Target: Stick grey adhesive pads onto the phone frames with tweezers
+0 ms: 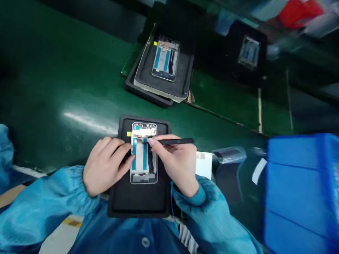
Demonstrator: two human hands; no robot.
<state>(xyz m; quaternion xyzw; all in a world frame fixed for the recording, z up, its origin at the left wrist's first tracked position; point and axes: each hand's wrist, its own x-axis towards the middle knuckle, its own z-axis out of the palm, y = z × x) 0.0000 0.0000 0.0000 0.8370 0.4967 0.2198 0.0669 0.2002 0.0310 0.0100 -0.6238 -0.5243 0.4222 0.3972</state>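
An opened smartphone (141, 155) lies face-up on a black foam tray (140, 204), with its circuit board at the top and two blue adhesive strips down the middle. My left hand (107, 164) holds the phone's left edge with bent fingers and thumb. Pinched in my right hand (178, 158) is a pair of black tweezers (177, 141). Their thin tip points left and reaches over the phone just below the board. Whether the tip touches anything is too small to tell. A yellow tab (129, 134) sticks out at the phone's upper left.
Beyond my tray, stacked trays (143, 76) bear another opened phone (166, 58). A further device (249, 53) lies blurred at the upper right. A blue bin (299, 190) stands at the right. Between it and my right hand are a white card (203, 164) and clear plastic (231, 154).
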